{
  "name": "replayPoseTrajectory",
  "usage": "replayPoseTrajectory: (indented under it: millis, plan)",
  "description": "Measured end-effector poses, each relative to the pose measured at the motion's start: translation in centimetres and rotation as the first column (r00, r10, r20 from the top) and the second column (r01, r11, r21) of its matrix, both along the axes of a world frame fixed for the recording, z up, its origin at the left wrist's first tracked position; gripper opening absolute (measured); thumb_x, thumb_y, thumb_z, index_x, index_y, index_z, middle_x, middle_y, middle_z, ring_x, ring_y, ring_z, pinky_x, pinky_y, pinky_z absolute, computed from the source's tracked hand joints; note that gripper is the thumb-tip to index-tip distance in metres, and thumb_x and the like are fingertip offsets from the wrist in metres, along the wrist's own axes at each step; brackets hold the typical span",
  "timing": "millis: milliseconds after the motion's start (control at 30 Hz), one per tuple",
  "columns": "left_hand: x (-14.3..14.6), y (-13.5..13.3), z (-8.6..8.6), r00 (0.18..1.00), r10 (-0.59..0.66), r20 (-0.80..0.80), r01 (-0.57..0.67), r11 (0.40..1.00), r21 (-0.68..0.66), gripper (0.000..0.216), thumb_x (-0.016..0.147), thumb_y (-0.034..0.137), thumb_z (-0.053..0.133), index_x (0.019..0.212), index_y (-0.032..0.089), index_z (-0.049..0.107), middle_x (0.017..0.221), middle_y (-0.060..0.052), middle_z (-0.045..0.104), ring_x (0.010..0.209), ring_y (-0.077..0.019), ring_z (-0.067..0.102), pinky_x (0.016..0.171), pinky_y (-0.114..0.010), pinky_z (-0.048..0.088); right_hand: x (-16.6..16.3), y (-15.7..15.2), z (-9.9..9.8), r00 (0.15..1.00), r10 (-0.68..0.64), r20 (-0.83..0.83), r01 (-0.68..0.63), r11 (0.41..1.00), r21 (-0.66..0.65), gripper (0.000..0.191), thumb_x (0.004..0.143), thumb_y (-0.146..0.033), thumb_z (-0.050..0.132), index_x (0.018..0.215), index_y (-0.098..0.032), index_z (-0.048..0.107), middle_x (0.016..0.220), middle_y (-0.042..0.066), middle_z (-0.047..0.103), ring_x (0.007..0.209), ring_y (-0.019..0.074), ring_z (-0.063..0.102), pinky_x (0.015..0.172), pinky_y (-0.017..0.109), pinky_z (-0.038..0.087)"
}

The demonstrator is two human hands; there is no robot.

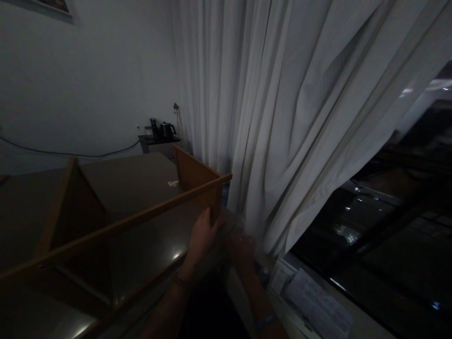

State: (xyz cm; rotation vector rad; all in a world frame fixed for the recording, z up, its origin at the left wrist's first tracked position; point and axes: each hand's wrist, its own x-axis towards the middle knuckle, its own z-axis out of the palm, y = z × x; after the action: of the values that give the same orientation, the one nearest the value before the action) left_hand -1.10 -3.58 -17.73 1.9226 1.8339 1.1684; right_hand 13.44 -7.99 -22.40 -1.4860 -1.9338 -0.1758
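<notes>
The room is dim. My left hand [204, 234] reaches to the right end of a brown wooden shelf unit [116, 226], its fingers curled by the end panel. My right hand [243, 246] is just right of it, low beside the curtain [300, 117]. Something pale and see-through, blurred, lies between and around both hands; I cannot make out what it is. The fingers of my right hand are smeared and partly hidden by it.
A dark window [388, 221] shows behind the pulled-aside curtain on the right. Papers [314, 301] lie on the sill below it. A small table with a kettle [166, 130] stands in the far corner. A cable runs along the wall.
</notes>
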Motion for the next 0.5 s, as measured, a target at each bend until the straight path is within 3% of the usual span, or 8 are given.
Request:
replayPoseTrajectory:
  millis: [100,233,300,367,500]
  plan:
    - [-0.1,0.0,-0.1,1.000,-0.002,0.009,0.003,1.000,-0.009,0.055,0.091,0.053,0.044,0.127,0.012,0.051,0.124,-0.018,0.061,0.113,-0.0284,0.060,0.094,-0.041,0.048,-0.7,0.6,0.4,0.962,-0.044,-0.268,0.016,0.994,-0.108,0.034,0.097,-0.035,0.041,0.078,-0.021,0.066,0.074,0.006,0.068,0.075,0.0185,0.062,0.081,0.032,0.038]
    - [-0.2,0.1,-0.3,1.000,-0.010,0.004,0.010,1.000,-0.002,0.055,0.091,0.052,0.043,0.129,0.012,0.049,0.129,-0.018,0.058,0.119,-0.0288,0.056,0.099,-0.042,0.045,-0.8,1.4,0.5,0.723,-0.098,-0.684,-0.200,0.918,-0.343,0.057,0.094,-0.057,0.030,0.068,-0.020,0.066,0.058,0.005,0.064,0.055,0.0162,0.058,0.057,0.026,0.040]
    - [-0.2,0.1,-0.3,1.000,-0.015,0.007,0.015,1.000,0.005,0.053,0.091,0.052,0.043,0.126,0.014,0.051,0.126,-0.017,0.060,0.117,-0.0280,0.057,0.098,-0.041,0.046,-0.7,1.7,0.2,0.658,-0.128,-0.742,-0.275,0.877,-0.395,0.065,0.091,-0.064,0.025,0.063,-0.019,0.063,0.049,0.003,0.059,0.047,0.0153,0.056,0.049,0.025,0.038]
    - [-0.2,0.1,-0.2,1.000,-0.015,0.011,0.015,1.000,0.005,0.052,0.091,0.053,0.043,0.124,0.014,0.052,0.123,-0.016,0.061,0.113,-0.0277,0.059,0.095,-0.041,0.047,-0.7,1.9,-0.1,0.653,-0.144,-0.744,-0.283,0.865,-0.415,0.068,0.089,-0.067,0.022,0.059,-0.019,0.060,0.043,0.001,0.055,0.043,0.0145,0.053,0.046,0.024,0.037]
    - [-0.2,0.0,0.0,1.000,-0.024,0.006,0.024,1.000,-0.010,0.054,0.091,0.054,0.041,0.125,0.013,0.050,0.121,-0.017,0.061,0.112,-0.0283,0.059,0.094,-0.041,0.048,-0.9,1.7,-0.7,0.650,-0.138,-0.747,-0.285,0.867,-0.408,0.064,0.091,-0.064,0.023,0.070,-0.019,0.062,0.054,0.003,0.062,0.048,0.0150,0.057,0.049,0.024,0.040]
